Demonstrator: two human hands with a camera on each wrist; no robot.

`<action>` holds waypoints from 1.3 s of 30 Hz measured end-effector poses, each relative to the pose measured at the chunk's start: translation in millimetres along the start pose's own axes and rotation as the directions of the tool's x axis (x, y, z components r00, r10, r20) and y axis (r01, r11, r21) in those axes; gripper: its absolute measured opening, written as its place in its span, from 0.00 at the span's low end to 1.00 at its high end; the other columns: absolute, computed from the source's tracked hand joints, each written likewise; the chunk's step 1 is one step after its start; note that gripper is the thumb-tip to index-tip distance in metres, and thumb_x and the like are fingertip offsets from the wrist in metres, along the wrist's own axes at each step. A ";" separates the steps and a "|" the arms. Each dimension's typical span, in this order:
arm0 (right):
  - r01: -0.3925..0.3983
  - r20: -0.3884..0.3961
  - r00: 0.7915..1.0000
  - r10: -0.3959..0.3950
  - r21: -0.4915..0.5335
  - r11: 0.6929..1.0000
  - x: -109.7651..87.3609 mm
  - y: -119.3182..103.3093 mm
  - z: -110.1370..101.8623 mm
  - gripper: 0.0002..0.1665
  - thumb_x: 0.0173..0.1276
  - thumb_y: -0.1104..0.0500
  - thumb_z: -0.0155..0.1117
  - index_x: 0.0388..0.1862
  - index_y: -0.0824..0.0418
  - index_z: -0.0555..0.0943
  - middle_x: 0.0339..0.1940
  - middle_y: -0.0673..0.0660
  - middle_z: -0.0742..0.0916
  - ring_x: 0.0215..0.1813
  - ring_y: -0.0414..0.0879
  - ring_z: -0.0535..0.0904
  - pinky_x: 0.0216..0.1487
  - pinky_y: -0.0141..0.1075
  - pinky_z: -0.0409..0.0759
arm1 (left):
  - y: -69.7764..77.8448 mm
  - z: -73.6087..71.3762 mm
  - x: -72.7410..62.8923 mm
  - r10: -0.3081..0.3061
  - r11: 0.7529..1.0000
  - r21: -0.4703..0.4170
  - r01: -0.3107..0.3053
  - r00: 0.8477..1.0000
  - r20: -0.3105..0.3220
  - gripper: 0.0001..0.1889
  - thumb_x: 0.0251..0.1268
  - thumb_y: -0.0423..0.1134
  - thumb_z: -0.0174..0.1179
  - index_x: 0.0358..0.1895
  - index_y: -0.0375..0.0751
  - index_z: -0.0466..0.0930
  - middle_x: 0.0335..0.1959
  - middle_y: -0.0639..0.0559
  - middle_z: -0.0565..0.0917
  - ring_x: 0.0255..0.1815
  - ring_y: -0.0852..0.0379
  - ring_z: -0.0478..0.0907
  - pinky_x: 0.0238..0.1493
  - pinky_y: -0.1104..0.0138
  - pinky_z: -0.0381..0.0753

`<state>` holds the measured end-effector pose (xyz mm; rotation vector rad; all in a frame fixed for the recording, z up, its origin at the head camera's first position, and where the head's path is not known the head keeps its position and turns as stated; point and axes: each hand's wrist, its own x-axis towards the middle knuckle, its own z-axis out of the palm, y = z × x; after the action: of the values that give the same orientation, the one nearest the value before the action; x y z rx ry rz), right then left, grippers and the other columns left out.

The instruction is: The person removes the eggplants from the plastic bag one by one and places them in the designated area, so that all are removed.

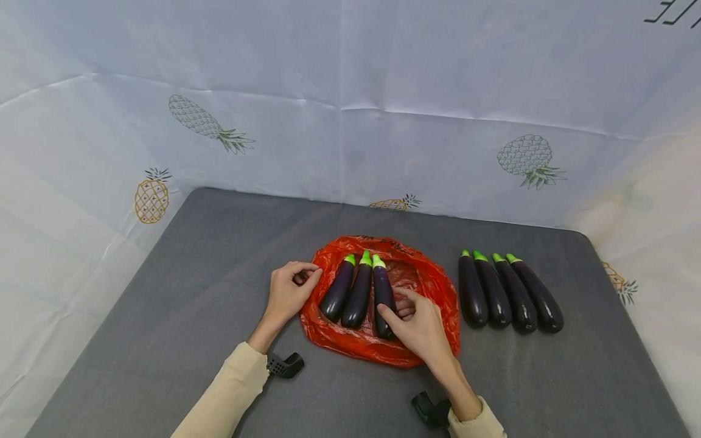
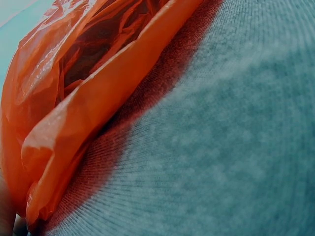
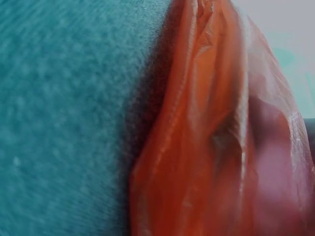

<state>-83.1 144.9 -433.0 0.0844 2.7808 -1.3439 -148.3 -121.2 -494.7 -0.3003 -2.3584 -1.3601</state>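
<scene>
A red plastic bag (image 1: 350, 350) lies spread with its mouth up in the middle of the grey table. Inside it are three dark eggplants with green stem ends: a left one (image 1: 336, 292), a middle one (image 1: 358, 296) and a right one (image 1: 382, 283). My left hand (image 1: 289, 289) pinches the bag's left rim; in the left wrist view the bag (image 2: 113, 93) bunches toward a finger at the lower left corner. With thumb and fingers on either side, my right hand (image 1: 421, 325) holds the right eggplant near its lower half. The right wrist view shows mostly bag (image 3: 172, 162), with blurred fingers behind.
To the right of the bag, several more eggplants (image 1: 495, 292) lie side by side in a row, stems away from me. The grey table (image 1: 219, 255) ends at a white cloth (image 1: 306, 152) printed with pineapples, which hangs behind and at the sides.
</scene>
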 end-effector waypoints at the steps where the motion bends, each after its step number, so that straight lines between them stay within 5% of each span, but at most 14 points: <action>1: 0.002 0.000 1.000 -0.002 0.001 1.000 -0.4 -0.5 -0.8 0.29 0.62 0.52 0.77 0.60 0.62 0.84 0.37 0.57 0.91 0.36 0.42 0.84 0.41 0.34 0.85 | 0.0 0.0 0.0 -0.002 1.000 0.000 0.002 1.000 0.000 0.04 0.63 0.36 0.71 0.35 0.38 0.90 0.26 0.49 0.87 0.26 0.61 0.77 0.31 0.72 0.77; 13: 0.010 -0.008 1.000 -0.010 0.038 0.999 -3.6 -4.8 -9.2 0.29 0.63 0.52 0.76 0.61 0.61 0.83 0.38 0.56 0.89 0.35 0.41 0.82 0.39 0.28 0.81 | -1.3 0.3 -0.3 -0.009 1.000 0.002 0.009 1.000 -0.001 0.05 0.63 0.36 0.71 0.35 0.38 0.90 0.27 0.49 0.87 0.26 0.62 0.77 0.31 0.72 0.78; 39: 0.058 -0.071 0.996 -0.057 0.010 0.998 -3.0 -9.4 -22.1 0.27 0.63 0.53 0.76 0.60 0.58 0.84 0.39 0.57 0.87 0.38 0.44 0.80 0.41 0.30 0.80 | -0.6 -0.4 0.0 -0.004 1.000 0.000 0.004 1.000 -0.004 0.02 0.62 0.34 0.71 0.34 0.39 0.90 0.26 0.49 0.87 0.26 0.62 0.77 0.31 0.73 0.76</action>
<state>-81.3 156.4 -411.7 0.0539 2.8547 -1.3970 -148.4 -121.8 -495.0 -0.2935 -2.3568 -1.3614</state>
